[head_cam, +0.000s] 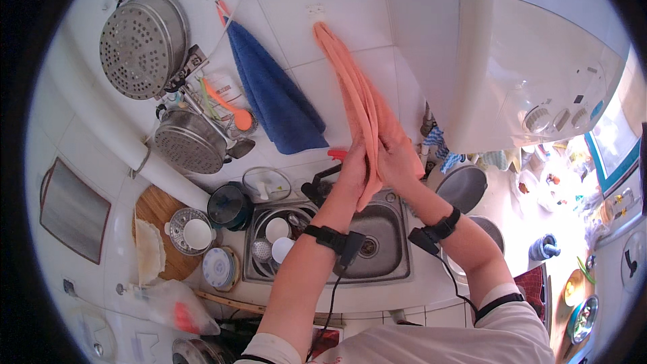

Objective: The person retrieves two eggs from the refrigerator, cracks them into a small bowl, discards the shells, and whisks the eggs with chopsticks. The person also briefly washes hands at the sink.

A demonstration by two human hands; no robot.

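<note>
An orange towel (364,96) hangs against the white tiled wall, its top bunched near a hook plate. Both my hands are at its lower part, above the sink. My left hand (352,169) presses into the towel's folds from the left, its fingers partly hidden by cloth. From the right, my right hand (397,162) grips the same cloth, with its fingertips covered by a fold. Under them lies the bare right basin (374,242) of a steel double sink. A blue towel (273,86) hangs from a wall hook, left of the orange one.
Bowls (278,230) and a pot crowd the left basin. Stacked plates (218,267), a colander (177,232) and a dark lidded pot (230,206) stand left of it. Steamer pots (136,50) hang on the wall. A water heater (536,71) juts out at upper right, above a frying pan (462,188).
</note>
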